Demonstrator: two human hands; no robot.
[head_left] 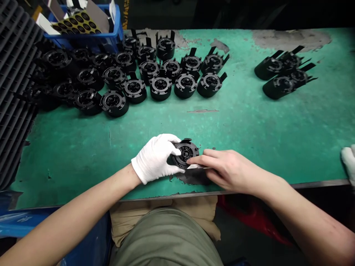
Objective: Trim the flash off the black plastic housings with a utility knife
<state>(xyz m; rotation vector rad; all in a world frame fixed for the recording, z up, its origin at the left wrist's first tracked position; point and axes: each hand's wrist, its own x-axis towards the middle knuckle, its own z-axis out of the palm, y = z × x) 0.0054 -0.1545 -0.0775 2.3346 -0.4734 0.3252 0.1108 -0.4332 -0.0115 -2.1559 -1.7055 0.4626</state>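
My left hand point(155, 159), in a white glove, grips a round black plastic housing point(191, 146) by its left side, near the table's front edge. The housing's ringed face with a hub in the middle is turned up. My bare right hand point(231, 168) pinches a thin pale blade point(195, 166) against the housing's lower right rim. Its index finger reaches onto the housing's face. Whatever handle the blade may have is hidden in my fingers.
Several similar black housings point(161, 88) crowd the green table point(155, 120) at the back left, and a smaller group point(279, 87) lies at the right. A blue bin point(118, 33) holds a sheet of round black stickers point(79, 22). A white-gloved hand point(348, 160) appears at the right edge.
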